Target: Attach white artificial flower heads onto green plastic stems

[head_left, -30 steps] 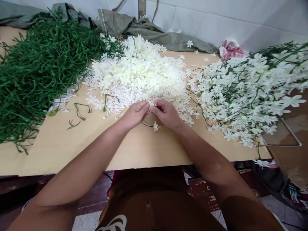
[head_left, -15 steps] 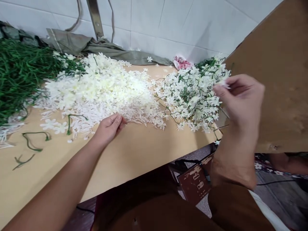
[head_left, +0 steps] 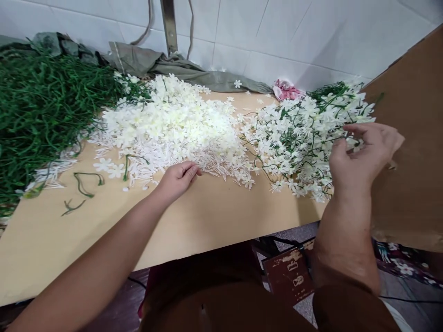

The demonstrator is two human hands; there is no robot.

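Note:
My left hand [head_left: 180, 180] rests at the front edge of a heap of loose white blossoms [head_left: 176, 120] and thin white stamens [head_left: 145, 170]. Its fingers are pressed together; whatever they hold is too small to make out. On the right, my right hand [head_left: 363, 150] is at the side of a pile of white flowers on green stems [head_left: 294, 133]. Its thumb and forefinger are apart, and nothing is seen held between them. Green plastic stems [head_left: 51, 101] form a big heap at the far left.
A few loose green stems [head_left: 83, 184] lie on the tabletop [head_left: 221, 216]. Grey cloth [head_left: 214, 80] and a red-and-white cloth [head_left: 287, 90] lie along the wall. A large cardboard sheet [head_left: 411, 175] stands on the right. A person's patterned clothing shows at lower right.
The view has shifted left, so the table's contents appear farther right. My right hand has lowered towards the stemmed flowers and its fingers have parted. My left hand remains by the blossom heap.

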